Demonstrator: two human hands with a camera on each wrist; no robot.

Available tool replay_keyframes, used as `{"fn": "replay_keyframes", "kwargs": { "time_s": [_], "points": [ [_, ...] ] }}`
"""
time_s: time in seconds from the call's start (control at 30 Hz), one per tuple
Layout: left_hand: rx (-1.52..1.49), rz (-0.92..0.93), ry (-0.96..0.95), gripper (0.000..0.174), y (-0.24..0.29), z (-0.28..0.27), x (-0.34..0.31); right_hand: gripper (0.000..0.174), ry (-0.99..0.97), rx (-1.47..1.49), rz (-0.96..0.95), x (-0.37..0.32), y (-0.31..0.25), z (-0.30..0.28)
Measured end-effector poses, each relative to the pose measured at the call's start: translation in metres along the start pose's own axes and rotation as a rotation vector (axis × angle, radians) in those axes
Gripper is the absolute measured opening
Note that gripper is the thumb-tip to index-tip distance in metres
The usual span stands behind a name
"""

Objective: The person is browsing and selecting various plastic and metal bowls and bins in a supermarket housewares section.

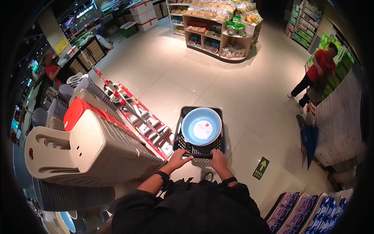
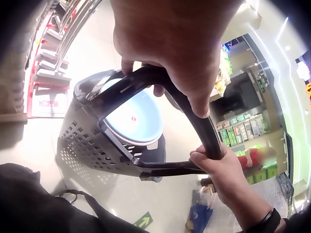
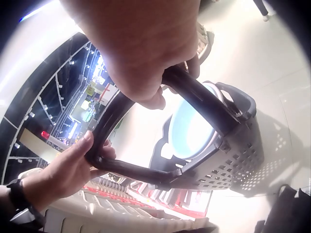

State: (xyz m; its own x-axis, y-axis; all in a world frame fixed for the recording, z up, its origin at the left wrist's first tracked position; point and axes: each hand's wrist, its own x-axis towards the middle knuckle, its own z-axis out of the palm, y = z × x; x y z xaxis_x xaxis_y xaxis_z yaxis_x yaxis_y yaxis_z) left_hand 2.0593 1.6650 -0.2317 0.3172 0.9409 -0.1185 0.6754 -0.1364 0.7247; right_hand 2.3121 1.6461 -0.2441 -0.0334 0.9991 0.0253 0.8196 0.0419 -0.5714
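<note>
In the head view a dark perforated basket [image 1: 222,146] stands low in front of the body, with a light blue round basin [image 1: 186,125] in it and a white label inside the basin. The left hand [image 1: 178,160] grips the left end of the black handle [image 1: 198,156]; the right hand [image 1: 219,160] grips its right end. Both wrist views show fingers curled round the corners of the handle [image 2: 187,104], [image 3: 116,109], above the grey side of the basket [image 2: 92,145]. Part of the basin is hidden by the handle in both wrist views.
Stacked beige chairs [image 1: 91,144] and a red-edged rack [image 1: 136,113] stand close on the left. Ahead is a snack shelf [image 1: 212,35]. A person in red [image 1: 322,64] stands by wrapped stacks [image 1: 339,121] at right. Packaged goods [image 1: 288,202] lie at lower right.
</note>
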Motion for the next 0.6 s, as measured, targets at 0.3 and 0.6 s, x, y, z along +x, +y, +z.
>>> {"fn": "replay_keyframes", "kwargs": {
  "time_s": [0.3, 0.6],
  "points": [
    [-0.028, -0.074, 0.105, 0.046, 0.005, 0.013, 0.042, 0.029, -0.03, 0.016, -0.099, 0.065, 0.024, -0.013],
    [0.017, -0.128, 0.175, 0.047, 0.017, 0.012, 0.083, 0.028, -0.068, 0.029, -0.132, 0.124, 0.041, -0.017]
  ]
}}
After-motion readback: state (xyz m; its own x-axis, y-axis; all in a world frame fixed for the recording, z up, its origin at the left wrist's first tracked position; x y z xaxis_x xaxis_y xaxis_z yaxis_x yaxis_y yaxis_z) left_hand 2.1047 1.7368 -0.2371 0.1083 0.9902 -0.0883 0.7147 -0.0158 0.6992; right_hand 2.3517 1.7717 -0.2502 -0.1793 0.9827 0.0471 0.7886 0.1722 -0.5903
